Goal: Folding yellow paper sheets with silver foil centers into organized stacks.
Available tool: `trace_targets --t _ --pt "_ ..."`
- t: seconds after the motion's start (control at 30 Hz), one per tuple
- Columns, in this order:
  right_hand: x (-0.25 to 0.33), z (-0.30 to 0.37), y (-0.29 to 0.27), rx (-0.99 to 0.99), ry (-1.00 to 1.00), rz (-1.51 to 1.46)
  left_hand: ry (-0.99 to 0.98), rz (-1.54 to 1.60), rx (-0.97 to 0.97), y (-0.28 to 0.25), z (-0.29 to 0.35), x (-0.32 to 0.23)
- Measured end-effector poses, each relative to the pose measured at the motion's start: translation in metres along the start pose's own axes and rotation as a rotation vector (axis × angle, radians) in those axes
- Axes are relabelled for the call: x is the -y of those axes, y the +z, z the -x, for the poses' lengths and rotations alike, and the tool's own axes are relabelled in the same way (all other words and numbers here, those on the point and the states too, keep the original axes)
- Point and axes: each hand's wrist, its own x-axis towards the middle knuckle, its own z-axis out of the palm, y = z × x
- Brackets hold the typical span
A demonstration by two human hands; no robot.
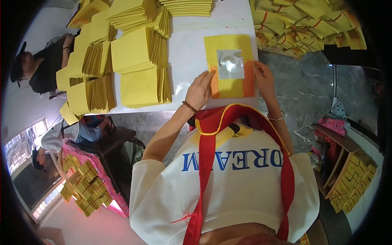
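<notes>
A yellow sheet of joss paper (231,86) lies flat near the table's right front corner, with a shiny silver foil square (230,64) at its middle and orange bands along both sides. My left hand (200,90) grips its left edge, fingertips over the orange band. At the opposite edge, my right hand (264,80) has its fingers curled together against the paper's side. Whether there is more than one layer under the top sheet cannot be seen.
Folded yellow paper stacks (134,51) cover the left of the white table (185,49). More yellow bundles (302,24) are heaped at the far right. Bundles (87,185) lie on a pink-covered surface at the left, others (353,181) by a wooden cabinet. Two people are at the left.
</notes>
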Motion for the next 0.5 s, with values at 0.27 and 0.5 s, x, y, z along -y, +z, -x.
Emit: trace_targets --t 0.27,0.5 --pt "0.011 -0.005 0.005 0.068 -0.033 0.065 -0.172 0.319 -0.012 0.007 -0.007 0.01" --pt "0.019 -0.017 0.001 0.193 0.428 -0.525 0.022 0.043 -0.12 0.003 -0.021 0.014"
